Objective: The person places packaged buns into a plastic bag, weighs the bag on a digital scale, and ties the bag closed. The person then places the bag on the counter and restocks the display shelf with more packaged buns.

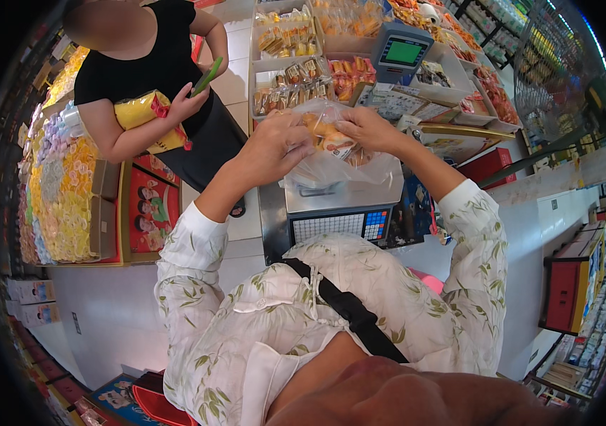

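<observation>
A clear plastic bag (369,169) with wrapped baked snacks (338,142) in it rests on the metal plate of a label scale (343,198). My left hand (280,139) grips the bag's upper left edge, its fingers bent inward. On the other side, my right hand (369,128) pinches the bag's upper right part, thumb over the snacks. The fingertips of both hands are partly hidden in the plastic folds. The scale's keypad (340,226) faces me, and its display (403,52) with a green screen stands on a post behind the bag.
Bins of packaged snacks (292,74) lie beyond the scale. A person (143,69) at the left holds a green phone (207,77) and a yellow package (142,110). Farther left is a heaped display of small cups (77,186). A caged fan (553,69) stands at the upper right.
</observation>
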`<action>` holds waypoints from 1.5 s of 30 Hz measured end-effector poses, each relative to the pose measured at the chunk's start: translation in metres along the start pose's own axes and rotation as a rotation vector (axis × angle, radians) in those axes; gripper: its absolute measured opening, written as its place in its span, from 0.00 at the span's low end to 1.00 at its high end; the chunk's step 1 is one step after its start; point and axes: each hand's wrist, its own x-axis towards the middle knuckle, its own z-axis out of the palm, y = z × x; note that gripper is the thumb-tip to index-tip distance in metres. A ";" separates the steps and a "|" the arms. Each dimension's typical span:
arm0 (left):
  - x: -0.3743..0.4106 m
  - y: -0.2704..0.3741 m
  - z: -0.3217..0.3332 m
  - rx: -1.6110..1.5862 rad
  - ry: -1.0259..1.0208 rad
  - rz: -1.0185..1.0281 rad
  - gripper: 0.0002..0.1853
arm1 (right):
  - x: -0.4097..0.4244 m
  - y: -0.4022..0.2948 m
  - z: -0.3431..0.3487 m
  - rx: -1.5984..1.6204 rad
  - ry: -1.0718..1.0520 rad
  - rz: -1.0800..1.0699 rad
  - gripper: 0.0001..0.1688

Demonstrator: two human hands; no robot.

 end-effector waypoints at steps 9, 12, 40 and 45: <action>0.006 -0.029 0.018 0.017 0.307 -0.083 0.08 | -0.026 0.006 -0.053 -0.297 0.463 -0.107 0.22; 0.010 -0.044 0.037 -0.188 0.281 -0.168 0.07 | -0.040 0.038 -0.040 -0.318 0.485 -0.039 0.25; 0.044 -0.050 0.107 0.070 0.114 -0.372 0.35 | -0.078 0.076 -0.049 0.531 0.453 0.053 0.12; 0.058 -0.082 0.102 0.174 0.145 -0.237 0.34 | -0.063 0.088 -0.035 0.694 0.446 0.062 0.21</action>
